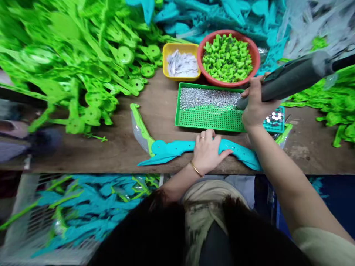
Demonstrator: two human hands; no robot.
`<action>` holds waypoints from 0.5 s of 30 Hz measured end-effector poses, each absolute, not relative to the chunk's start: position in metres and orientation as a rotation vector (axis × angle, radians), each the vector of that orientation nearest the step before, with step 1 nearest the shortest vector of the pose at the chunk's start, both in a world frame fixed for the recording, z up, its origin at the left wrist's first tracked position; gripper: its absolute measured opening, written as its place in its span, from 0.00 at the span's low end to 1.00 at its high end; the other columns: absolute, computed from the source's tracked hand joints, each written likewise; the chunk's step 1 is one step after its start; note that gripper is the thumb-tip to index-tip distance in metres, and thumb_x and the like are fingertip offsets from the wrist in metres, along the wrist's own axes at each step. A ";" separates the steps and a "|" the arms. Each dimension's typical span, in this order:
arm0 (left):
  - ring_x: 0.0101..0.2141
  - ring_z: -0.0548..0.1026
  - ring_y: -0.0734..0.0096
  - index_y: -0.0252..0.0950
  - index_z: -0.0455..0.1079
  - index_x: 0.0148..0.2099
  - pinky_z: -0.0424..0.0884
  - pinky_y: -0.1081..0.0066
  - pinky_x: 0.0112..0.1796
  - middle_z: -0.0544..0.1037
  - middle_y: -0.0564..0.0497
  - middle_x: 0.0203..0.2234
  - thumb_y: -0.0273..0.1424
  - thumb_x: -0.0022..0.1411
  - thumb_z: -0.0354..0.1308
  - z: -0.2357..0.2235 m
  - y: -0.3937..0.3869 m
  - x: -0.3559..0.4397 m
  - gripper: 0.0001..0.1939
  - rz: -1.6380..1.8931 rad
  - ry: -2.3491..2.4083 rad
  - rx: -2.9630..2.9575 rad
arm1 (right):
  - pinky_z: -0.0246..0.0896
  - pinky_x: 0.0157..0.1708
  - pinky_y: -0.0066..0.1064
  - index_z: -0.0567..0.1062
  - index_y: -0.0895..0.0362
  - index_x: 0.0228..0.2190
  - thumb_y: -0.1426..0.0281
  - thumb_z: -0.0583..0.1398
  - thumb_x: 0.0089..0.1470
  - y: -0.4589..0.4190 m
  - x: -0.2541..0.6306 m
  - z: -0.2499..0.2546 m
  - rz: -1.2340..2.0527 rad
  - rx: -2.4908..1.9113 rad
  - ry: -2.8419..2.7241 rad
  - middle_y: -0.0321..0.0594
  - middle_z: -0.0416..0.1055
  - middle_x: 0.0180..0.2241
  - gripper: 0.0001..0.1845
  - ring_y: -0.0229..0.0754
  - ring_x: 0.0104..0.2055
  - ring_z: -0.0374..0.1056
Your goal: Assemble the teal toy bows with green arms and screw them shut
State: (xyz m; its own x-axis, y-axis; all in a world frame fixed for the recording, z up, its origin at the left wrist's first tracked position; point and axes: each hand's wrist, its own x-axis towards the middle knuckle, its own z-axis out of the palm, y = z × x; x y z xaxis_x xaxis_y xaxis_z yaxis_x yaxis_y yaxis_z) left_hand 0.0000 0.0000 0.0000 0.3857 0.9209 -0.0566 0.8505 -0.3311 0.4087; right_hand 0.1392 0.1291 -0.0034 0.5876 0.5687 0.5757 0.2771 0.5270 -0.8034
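My left hand rests on a long curved blue plastic part, fingers bent over its middle. Whether the fingers grip it or only press it down, I take it as held against the table. At both ends of the part stick out green pieces with clear plastic, the left one in full view. My right hand is wrapped round a dark grey electric screwdriver, tilted with its tip low over the green tray. Small silver screws fill the back half of that tray.
A yellow tub of pale pieces and a red bowl of small green parts stand behind the tray. Green parts pile up at left, blue ones at the back. Below the table edge, a white crate holds assembled parts.
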 end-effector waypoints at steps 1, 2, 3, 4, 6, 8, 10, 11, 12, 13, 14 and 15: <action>0.43 0.67 0.54 0.36 0.73 0.46 0.63 0.60 0.42 0.69 0.42 0.42 0.56 0.59 0.57 0.000 0.000 0.000 0.29 0.259 1.532 2.275 | 0.71 0.30 0.36 0.68 0.55 0.40 0.50 0.63 0.53 0.129 0.143 -0.008 0.294 -1.084 -1.024 0.34 0.70 0.32 0.23 0.36 0.24 0.68; 0.43 0.67 0.55 0.36 0.73 0.46 0.63 0.60 0.42 0.69 0.42 0.42 0.56 0.59 0.56 0.000 0.000 0.000 0.28 0.257 1.529 2.271 | 0.72 0.33 0.38 0.68 0.55 0.41 0.50 0.61 0.56 0.129 0.147 -0.012 0.359 -1.118 -1.070 0.35 0.70 0.32 0.22 0.37 0.26 0.70; 0.43 0.67 0.55 0.36 0.73 0.46 0.63 0.60 0.43 0.69 0.42 0.42 0.56 0.59 0.56 0.000 0.000 0.000 0.28 0.255 1.527 2.268 | 0.72 0.36 0.38 0.68 0.54 0.41 0.50 0.59 0.58 0.129 0.150 -0.015 0.404 -1.143 -1.105 0.35 0.70 0.32 0.21 0.38 0.28 0.71; 0.43 0.67 0.55 0.36 0.73 0.46 0.63 0.60 0.43 0.69 0.42 0.42 0.56 0.59 0.56 0.000 0.000 0.000 0.28 0.254 1.524 2.266 | 0.72 0.37 0.39 0.68 0.54 0.40 0.50 0.57 0.59 0.129 0.151 -0.018 0.429 -1.159 -1.130 0.35 0.70 0.31 0.20 0.38 0.29 0.71; 0.43 0.67 0.55 0.36 0.73 0.45 0.63 0.60 0.43 0.69 0.42 0.42 0.56 0.59 0.56 0.001 0.000 -0.001 0.28 0.251 1.521 2.266 | 0.71 0.36 0.37 0.68 0.52 0.39 0.51 0.57 0.60 0.130 0.149 -0.018 0.422 -1.168 -1.154 0.34 0.70 0.30 0.18 0.37 0.28 0.70; 0.43 0.66 0.55 0.36 0.74 0.44 0.63 0.60 0.43 0.68 0.42 0.42 0.57 0.59 0.55 0.001 0.001 -0.001 0.29 0.244 1.520 2.267 | 0.71 0.31 0.35 0.69 0.52 0.36 0.52 0.61 0.57 0.131 0.144 -0.010 0.327 -1.128 -1.119 0.33 0.70 0.29 0.17 0.34 0.24 0.68; 0.43 0.66 0.56 0.36 0.74 0.44 0.63 0.60 0.43 0.68 0.42 0.42 0.57 0.59 0.54 0.002 0.002 -0.002 0.29 0.235 1.517 2.268 | 0.69 0.26 0.33 0.69 0.52 0.35 0.54 0.64 0.54 0.127 0.140 0.007 0.244 -1.043 -1.064 0.31 0.70 0.28 0.17 0.32 0.20 0.66; 0.43 0.66 0.56 0.36 0.74 0.45 0.63 0.60 0.43 0.68 0.42 0.42 0.57 0.59 0.54 0.002 0.002 -0.002 0.29 0.234 1.515 2.268 | 0.67 0.24 0.31 0.69 0.53 0.35 0.55 0.65 0.53 0.122 0.140 0.017 0.221 -0.989 -1.037 0.30 0.70 0.28 0.17 0.31 0.19 0.65; 0.43 0.66 0.56 0.37 0.74 0.46 0.63 0.60 0.43 0.68 0.43 0.42 0.57 0.60 0.54 0.002 0.002 -0.002 0.29 0.233 1.515 2.268 | 0.66 0.22 0.30 0.70 0.53 0.35 0.56 0.65 0.53 0.114 0.141 0.028 0.215 -0.943 -1.019 0.30 0.70 0.28 0.16 0.31 0.19 0.65; 0.43 0.66 0.56 0.37 0.74 0.47 0.62 0.60 0.43 0.68 0.43 0.42 0.57 0.60 0.54 0.002 0.002 -0.002 0.29 0.233 1.514 2.269 | 0.64 0.20 0.29 0.70 0.53 0.36 0.58 0.64 0.54 0.103 0.143 0.039 0.222 -0.913 -1.014 0.29 0.71 0.29 0.14 0.30 0.19 0.65; 0.44 0.66 0.56 0.37 0.74 0.47 0.62 0.60 0.44 0.68 0.43 0.42 0.56 0.60 0.54 0.002 0.002 -0.002 0.28 0.233 1.514 2.271 | 0.63 0.19 0.29 0.71 0.52 0.37 0.60 0.64 0.55 0.090 0.146 0.048 0.243 -0.906 -1.018 0.29 0.71 0.30 0.12 0.30 0.19 0.65; 0.44 0.66 0.56 0.37 0.74 0.48 0.62 0.60 0.44 0.68 0.43 0.42 0.56 0.60 0.54 0.002 0.002 -0.002 0.28 0.231 1.516 2.273 | 0.61 0.18 0.29 0.71 0.52 0.38 0.61 0.63 0.55 0.075 0.150 0.056 0.286 -0.924 -1.036 0.29 0.72 0.31 0.11 0.31 0.19 0.65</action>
State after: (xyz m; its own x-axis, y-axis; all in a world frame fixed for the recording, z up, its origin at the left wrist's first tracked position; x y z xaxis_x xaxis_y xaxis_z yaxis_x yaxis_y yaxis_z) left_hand -0.0015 0.0020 0.0023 0.3988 0.9135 -0.0807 0.8478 -0.3337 0.4122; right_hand 0.1504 0.0747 0.0561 0.5129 0.6031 0.6109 0.2047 0.6052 -0.7693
